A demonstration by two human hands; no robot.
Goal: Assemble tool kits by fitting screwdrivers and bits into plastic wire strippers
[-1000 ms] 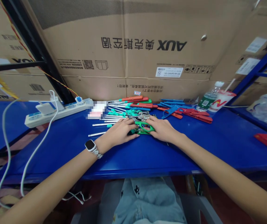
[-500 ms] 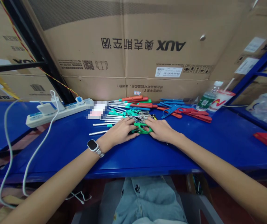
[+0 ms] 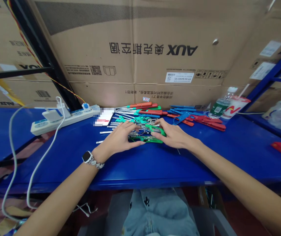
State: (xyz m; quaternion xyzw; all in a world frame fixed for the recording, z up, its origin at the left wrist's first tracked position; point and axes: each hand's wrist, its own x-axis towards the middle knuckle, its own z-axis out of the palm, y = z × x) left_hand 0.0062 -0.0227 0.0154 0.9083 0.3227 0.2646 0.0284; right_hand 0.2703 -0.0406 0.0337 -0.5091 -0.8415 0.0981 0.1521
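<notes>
My right hand (image 3: 173, 132) pinches a green handle shell (image 3: 159, 130) between thumb and fingers. Under it, on the blue table, lies another green handle shell (image 3: 155, 140) with small metal parts in it. My left hand (image 3: 119, 136) is spread over the metal tubes, thumb stretched toward the lower shell and fingers bent over the pile; part of the pile is hidden beneath it. Behind both hands lie several long-necked lighters (image 3: 142, 105) with red-orange handles and metal tubes. Teal pieces (image 3: 123, 119) lie among the tubes.
Blue handle pieces (image 3: 183, 114) and red handle pieces (image 3: 210, 121) are heaped at the right. Beyond them stand a water bottle (image 3: 220, 105) and a paper cup (image 3: 235, 105) with a straw. A white power strip (image 3: 38, 128) lies left. A cardboard box (image 3: 140, 75) forms the back.
The green handle has come apart into two pieces, one lifted in my right hand. My left hand has opened and shifted slightly left.
</notes>
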